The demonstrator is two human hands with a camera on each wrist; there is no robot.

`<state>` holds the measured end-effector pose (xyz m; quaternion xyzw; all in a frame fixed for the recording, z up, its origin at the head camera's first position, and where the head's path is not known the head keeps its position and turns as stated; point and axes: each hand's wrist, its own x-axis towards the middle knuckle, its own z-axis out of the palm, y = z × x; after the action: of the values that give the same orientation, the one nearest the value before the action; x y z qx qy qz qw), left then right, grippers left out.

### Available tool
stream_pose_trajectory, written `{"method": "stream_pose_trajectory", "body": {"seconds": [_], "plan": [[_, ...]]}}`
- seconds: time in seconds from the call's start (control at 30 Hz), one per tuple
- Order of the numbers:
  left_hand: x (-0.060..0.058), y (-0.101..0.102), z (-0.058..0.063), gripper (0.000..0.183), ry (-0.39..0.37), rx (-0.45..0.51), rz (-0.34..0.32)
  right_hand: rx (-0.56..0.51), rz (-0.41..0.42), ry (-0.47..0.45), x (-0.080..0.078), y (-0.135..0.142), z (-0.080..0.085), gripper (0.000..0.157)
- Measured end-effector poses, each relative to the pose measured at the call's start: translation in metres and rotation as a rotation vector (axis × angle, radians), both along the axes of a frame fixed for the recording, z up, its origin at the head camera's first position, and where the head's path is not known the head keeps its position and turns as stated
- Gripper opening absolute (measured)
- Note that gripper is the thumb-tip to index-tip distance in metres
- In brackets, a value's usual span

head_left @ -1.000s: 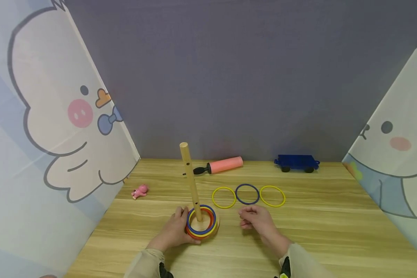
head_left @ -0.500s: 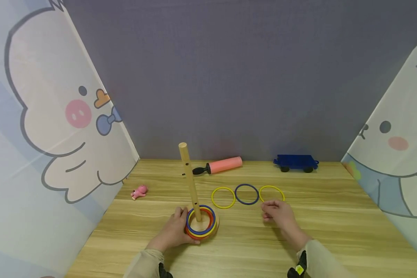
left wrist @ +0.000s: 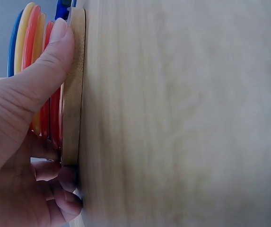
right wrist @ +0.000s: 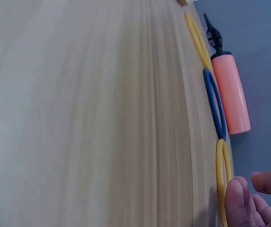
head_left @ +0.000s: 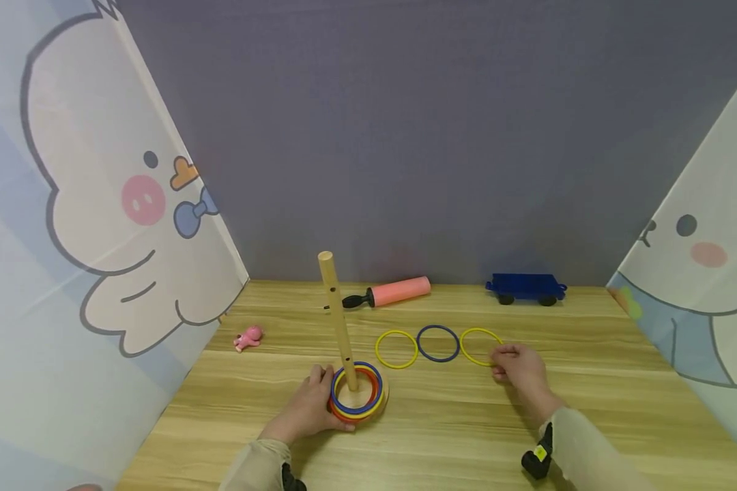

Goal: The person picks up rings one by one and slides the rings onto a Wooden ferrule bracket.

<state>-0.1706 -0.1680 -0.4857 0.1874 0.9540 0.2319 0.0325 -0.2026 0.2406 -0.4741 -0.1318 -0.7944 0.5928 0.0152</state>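
My left hand (head_left: 309,406) grips the round wooden base (left wrist: 74,90) of a ring toss stand, thumb on one side and fingers curled round the other. The stand's wooden post (head_left: 338,317) rises with a slight lean in the head view. Several blue, yellow and red rings (head_left: 357,413) are stacked around its foot. My right hand (head_left: 521,374) is at the right edge of a yellow ring (head_left: 473,330) lying on the table. In the right wrist view its fingers (right wrist: 237,198) overlap that ring, with a gap between the digits; contact is unclear.
A blue ring (head_left: 438,326) and another yellow ring (head_left: 396,332) lie in a row on the wooden table (head_left: 454,450). Behind them are a pink hand pump (head_left: 401,291) and a blue toy wagon (head_left: 526,286). A small pink figure (head_left: 249,337) lies at the left.
My right hand has moved rightward, from in front of the blue ring to the right edge of the right-hand yellow ring. The left hand keeps its grip on the stand's base.
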Motion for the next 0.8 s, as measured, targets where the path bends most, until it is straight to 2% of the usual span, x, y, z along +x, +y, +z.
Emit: {"method": "stream_pose_trajectory", "body": {"seconds": [0.27,0.53,0.8], "plan": [[0.001,0.002,0.003,0.121,-0.040,-0.012,0.014,0.062,-0.038,-0.031,-0.011,0.008,-0.006,0.032],[0.002,0.002,0.004,0.120,-0.028,-0.006,0.018,0.134,0.001,-0.079,-0.017,0.011,-0.006,0.044],[0.002,0.001,0.003,0.120,-0.027,0.000,0.019,0.227,0.032,-0.100,-0.019,0.014,-0.005,0.035]]}}
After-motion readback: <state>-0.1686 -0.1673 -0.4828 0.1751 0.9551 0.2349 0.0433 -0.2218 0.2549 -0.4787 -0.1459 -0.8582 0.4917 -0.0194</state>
